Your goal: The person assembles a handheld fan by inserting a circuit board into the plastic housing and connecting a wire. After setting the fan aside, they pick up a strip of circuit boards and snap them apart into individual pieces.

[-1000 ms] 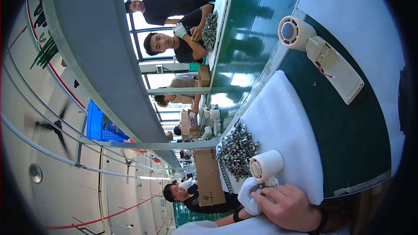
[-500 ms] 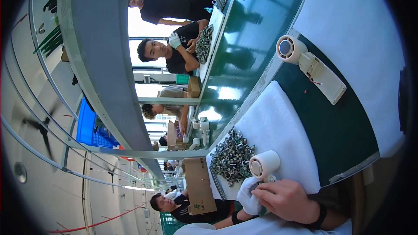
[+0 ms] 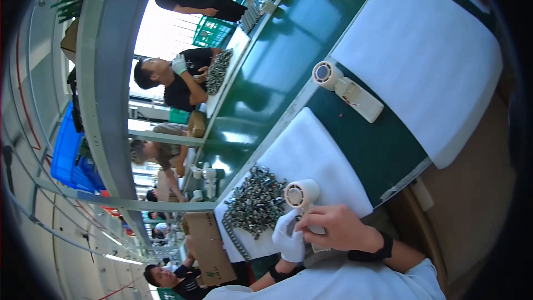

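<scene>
A white hair dryer (image 3: 302, 195) is gripped by the bare right hand (image 3: 338, 228) and steadied by the gloved left hand (image 3: 290, 239) (fingers closed), beside a pile of metal parts (image 3: 254, 203).

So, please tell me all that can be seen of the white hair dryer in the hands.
The white hair dryer looks like smooth plastic, with a short round barrel whose grilled end faces the camera. It lies over the white foam mat, beside a pile of small metal parts. The bare right hand covers its handle; the gloved left hand touches it from below.
</scene>
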Demonstrator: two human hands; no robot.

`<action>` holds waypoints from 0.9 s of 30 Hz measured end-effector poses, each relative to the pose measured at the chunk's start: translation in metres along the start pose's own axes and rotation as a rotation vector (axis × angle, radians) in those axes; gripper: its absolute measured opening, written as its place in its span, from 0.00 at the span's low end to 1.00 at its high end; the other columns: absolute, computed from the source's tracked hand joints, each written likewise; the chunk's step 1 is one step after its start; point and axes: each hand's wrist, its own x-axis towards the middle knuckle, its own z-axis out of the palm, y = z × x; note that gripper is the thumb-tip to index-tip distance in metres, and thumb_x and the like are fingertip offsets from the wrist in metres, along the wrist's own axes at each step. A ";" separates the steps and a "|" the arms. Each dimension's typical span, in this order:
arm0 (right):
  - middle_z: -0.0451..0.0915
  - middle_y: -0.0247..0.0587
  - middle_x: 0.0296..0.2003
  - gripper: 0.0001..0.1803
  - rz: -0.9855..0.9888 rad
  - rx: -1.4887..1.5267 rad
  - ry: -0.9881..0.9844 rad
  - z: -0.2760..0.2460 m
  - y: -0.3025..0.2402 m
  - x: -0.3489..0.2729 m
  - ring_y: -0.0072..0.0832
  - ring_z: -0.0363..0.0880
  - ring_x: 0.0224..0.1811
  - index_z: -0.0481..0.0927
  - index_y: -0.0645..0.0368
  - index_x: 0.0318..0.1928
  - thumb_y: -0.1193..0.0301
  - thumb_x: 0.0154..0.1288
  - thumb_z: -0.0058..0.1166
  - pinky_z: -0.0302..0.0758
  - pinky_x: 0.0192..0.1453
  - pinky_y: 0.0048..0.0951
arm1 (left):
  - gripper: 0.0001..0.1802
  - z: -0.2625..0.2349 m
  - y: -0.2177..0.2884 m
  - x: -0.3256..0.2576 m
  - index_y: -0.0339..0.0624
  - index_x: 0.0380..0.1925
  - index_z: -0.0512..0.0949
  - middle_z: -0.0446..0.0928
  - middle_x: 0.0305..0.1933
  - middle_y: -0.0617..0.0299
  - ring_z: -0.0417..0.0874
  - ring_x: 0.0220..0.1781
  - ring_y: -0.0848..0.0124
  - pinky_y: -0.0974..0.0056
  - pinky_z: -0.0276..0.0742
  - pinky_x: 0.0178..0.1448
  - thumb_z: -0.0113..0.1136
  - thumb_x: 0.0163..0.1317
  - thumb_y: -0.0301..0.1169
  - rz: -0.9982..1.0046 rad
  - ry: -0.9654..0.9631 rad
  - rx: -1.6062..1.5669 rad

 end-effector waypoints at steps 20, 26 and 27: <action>0.84 0.37 0.40 0.18 0.011 -0.136 -0.147 0.018 -0.009 -0.006 0.26 0.80 0.35 0.84 0.57 0.49 0.72 0.56 0.68 0.75 0.38 0.27 | 0.15 0.004 0.020 0.003 0.33 0.50 0.81 0.82 0.49 0.57 0.83 0.48 0.71 0.67 0.79 0.54 0.62 0.63 0.18 -0.163 0.040 -0.133; 0.84 0.38 0.41 0.19 0.028 -0.157 -0.331 0.023 -0.015 -0.014 0.26 0.80 0.36 0.84 0.57 0.50 0.72 0.55 0.69 0.75 0.39 0.27 | 0.17 0.003 0.021 0.011 0.34 0.52 0.81 0.83 0.48 0.56 0.85 0.47 0.72 0.68 0.80 0.52 0.64 0.62 0.17 -0.025 -0.043 0.021; 0.84 0.38 0.41 0.19 0.047 -0.156 -0.364 0.019 -0.016 -0.011 0.26 0.80 0.36 0.84 0.57 0.50 0.72 0.55 0.69 0.75 0.39 0.27 | 0.17 0.005 0.022 0.012 0.34 0.52 0.81 0.83 0.48 0.56 0.85 0.47 0.72 0.68 0.80 0.52 0.64 0.62 0.17 -0.065 -0.039 0.009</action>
